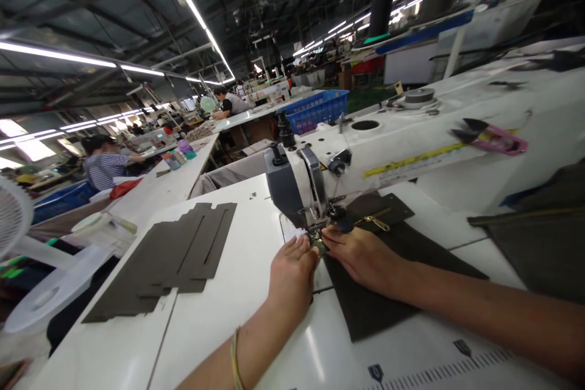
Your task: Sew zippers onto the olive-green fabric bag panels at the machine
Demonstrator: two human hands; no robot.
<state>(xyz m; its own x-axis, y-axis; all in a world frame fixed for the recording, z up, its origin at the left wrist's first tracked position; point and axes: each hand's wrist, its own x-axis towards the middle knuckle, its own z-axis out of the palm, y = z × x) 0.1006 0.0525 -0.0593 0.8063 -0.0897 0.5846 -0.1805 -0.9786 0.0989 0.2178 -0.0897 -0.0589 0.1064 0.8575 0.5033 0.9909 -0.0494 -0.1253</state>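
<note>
A white and dark-grey sewing machine head (292, 186) stands over the white table, its presser foot and needle area (316, 233) low down between my hands. My left hand (293, 268) is closed at the left of the foot, fingers curled together; what they pinch is hidden. On the other side, my right hand (365, 253) presses its closed fingers onto a dark olive fabric piece (365, 311) beside the foot. A gold zipper pull (377, 223) lies on the fabric behind my right hand.
Overlapping dark cut panels (169, 256) lie left on the table (219, 323). Pink-handled snips (496, 137) rest against the machine arm. A white fan (41, 262) stands at far left, more dark fabric (539, 225) at right. A blue basket (320, 111) and two co-workers are beyond.
</note>
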